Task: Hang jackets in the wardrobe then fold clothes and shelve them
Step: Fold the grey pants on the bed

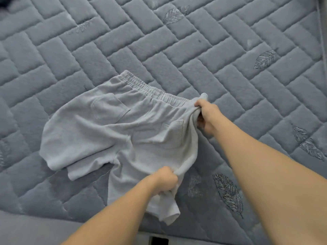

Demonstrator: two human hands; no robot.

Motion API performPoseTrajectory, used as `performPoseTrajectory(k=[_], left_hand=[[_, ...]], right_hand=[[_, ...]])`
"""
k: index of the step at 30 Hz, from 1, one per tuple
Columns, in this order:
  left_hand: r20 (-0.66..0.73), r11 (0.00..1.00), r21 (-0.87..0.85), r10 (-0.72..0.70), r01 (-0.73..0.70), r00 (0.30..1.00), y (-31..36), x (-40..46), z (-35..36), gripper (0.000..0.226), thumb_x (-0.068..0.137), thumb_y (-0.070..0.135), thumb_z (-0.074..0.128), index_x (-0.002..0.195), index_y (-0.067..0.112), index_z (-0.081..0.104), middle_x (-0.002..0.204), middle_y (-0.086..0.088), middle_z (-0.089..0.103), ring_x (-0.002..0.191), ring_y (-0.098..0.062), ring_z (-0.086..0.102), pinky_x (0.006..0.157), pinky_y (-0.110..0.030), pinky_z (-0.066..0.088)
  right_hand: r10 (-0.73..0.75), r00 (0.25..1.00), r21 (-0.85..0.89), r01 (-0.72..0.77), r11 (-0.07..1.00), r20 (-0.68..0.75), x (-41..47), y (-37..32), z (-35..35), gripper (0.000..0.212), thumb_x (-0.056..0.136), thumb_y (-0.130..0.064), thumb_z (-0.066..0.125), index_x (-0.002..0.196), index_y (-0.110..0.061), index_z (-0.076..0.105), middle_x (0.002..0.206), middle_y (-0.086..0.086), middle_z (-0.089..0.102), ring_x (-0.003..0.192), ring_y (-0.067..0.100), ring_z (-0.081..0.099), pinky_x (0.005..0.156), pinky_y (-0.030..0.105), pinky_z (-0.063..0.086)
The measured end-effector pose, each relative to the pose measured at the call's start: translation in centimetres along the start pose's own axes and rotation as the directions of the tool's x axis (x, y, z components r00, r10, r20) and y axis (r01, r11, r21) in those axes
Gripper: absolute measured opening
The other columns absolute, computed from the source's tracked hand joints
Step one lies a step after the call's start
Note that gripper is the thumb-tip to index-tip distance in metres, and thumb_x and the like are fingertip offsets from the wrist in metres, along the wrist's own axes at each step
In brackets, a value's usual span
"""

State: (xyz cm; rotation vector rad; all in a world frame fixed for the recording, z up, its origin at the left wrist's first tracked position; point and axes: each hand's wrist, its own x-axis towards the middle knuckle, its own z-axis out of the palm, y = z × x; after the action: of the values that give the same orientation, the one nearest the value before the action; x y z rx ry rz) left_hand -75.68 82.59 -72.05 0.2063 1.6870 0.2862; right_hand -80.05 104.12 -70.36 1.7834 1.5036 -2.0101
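Item: pale grey cotton shorts with an elasticated waistband [113, 131], lying back pockets upward on the grey quilted mattress with brick-pattern stitching and embroidered leaves [230, 50]. The waistband runs from upper centre down towards the right; one leg lies flat to the left, the other points towards the near edge of the bed

Right hand [206, 116]: fingers curled tight round the right end of the waistband, fabric bunched in the fist and lifted slightly off the mattress

Left hand [165, 179]: fingers closed on the outer side seam of the near leg, lower down, with the hem hanging loose below the fist. The edge between the two hands is drawn up into a taut ridge

Step in hand, as judged: folding the shorts in half lengthwise, right side over left

Handling notes:
- Carry both gripped points across together, keeping the raised edge taut, so the near leg lands squarely on the far leg
- Match waistband end to waistband end and hem to hem before letting go
- The left leg shows a doubled-under hem; flatten it first or the fold will lump
- The soft knit will sag and crease; smooth it with flat palms after laying it down
- The mattress pile may drag the cloth, so lift rather than slide
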Motion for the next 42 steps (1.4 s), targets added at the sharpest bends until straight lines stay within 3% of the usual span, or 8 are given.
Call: performPoseTrajectory(k=[6,12,17,21,26,32,38,42], left_hand=[[-0.156,0.944,-0.314,-0.156,0.1,0.975,-8.8,-6.9,-14.8,0.027,0.048,0.01,0.046,0.072,0.005,0.056,0.072,-0.015,0.056,0.063,-0.028,0.054,0.055,-0.023,0.043],[-0.638,0.968,-0.216,-0.241,0.13,0.731,-20.5,-5.1,-26.9,0.016,0.085,0.007,0.051,0.07,0.01,0.055,0.093,-0.02,0.062,0.08,-0.031,0.052,0.064,-0.034,0.036],[-0.665,0.97,-0.179,-0.243,0.165,0.706,-24.1,-1.0,-27.5,0.007,0.093,0.022,0.043,0.089,0.018,0.047,0.095,-0.006,0.056,0.091,-0.032,0.055,0.077,-0.038,0.041],[-0.761,0.988,-0.135,-0.15,0.072,0.631,-24.7,0.4,-27.0,0.017,0.103,0.027,0.03,0.091,0.018,0.039,0.085,-0.003,0.049,0.082,-0.031,0.051,0.073,-0.04,0.038],[-0.887,0.993,0.079,0.028,0.092,0.461,-26.6,0.1,-30.1,0.027,0.105,0.039,0.025,0.087,0.02,0.035,0.088,-0.007,0.062,0.084,-0.036,0.062,0.062,-0.039,0.034],[-0.823,0.977,0.153,0.045,0.146,0.567,-25.5,1.7,-29.6,0.043,0.097,0.054,0.044,0.121,0.019,0.049,0.126,-0.007,0.046,0.116,-0.032,0.043,0.095,-0.045,0.037],[-0.771,0.985,-0.103,0.009,-0.137,0.637,-25.3,1.2,-31.6,0.039,0.103,0.049,0.029,0.086,0.016,0.042,0.096,-0.019,0.063,0.096,-0.042,0.058,0.076,-0.044,0.042],[-0.737,0.972,0.219,0.22,-0.082,0.64,-25.8,0.1,-33.2,0.036,0.098,0.059,0.039,0.104,0.025,0.047,0.101,0.0,0.062,0.098,-0.027,0.059,0.075,-0.038,0.04]], right_hand=[[-0.021,0.996,-0.015,0.023,1.0,0.091,-3.3,-5.3,9.8,0.007,0.09,-0.014,0.053,0.089,-0.008,0.057,0.064,0.009,0.065,0.048,0.02,0.061,0.038,0.024,0.05],[-0.222,0.927,-0.102,0.263,0.959,0.303,-2.9,-7.0,22.5,0.016,0.093,-0.031,0.06,0.091,-0.016,0.054,0.078,0.004,0.059,0.066,0.021,0.06,0.056,0.032,0.052],[-0.44,0.891,-0.77,0.36,0.527,0.115,1.2,-5.0,25.6,0.062,0.088,-0.049,0.055,0.14,-0.018,0.041,0.142,0.007,0.048,0.132,0.03,0.044,0.111,0.045,0.032],[-0.409,0.903,-0.914,0.273,0.299,0.136,3.9,-3.8,26.9,0.093,0.085,-0.064,0.052,0.154,-0.013,0.018,0.156,0.014,0.029,0.144,0.034,0.026,0.117,0.047,0.017],[-0.383,0.921,-0.942,0.182,0.281,0.064,5.8,-5.4,28.0,0.091,0.077,-0.077,0.053,0.14,-0.013,0.036,0.146,0.016,0.035,0.137,0.036,0.032,0.11,0.047,0.027],[-0.567,0.823,-0.854,0.31,0.418,0.021,5.9,-4.1,29.5,0.07,0.088,-0.063,0.054,0.125,-0.005,0.042,0.135,0.018,0.049,0.127,0.039,0.043,0.104,0.049,0.034],[-0.481,0.864,-0.795,0.392,0.463,0.146,5.8,-5.4,28.5,0.063,0.087,-0.061,0.057,0.122,-0.008,0.051,0.119,0.01,0.062,0.113,0.033,0.057,0.095,0.044,0.045],[-0.44,0.857,-0.772,0.465,0.433,0.269,5.6,-6.6,28.1,0.042,0.086,-0.063,0.056,0.107,-0.026,0.063,0.1,-0.001,0.067,0.101,0.025,0.062,0.091,0.044,0.049]])
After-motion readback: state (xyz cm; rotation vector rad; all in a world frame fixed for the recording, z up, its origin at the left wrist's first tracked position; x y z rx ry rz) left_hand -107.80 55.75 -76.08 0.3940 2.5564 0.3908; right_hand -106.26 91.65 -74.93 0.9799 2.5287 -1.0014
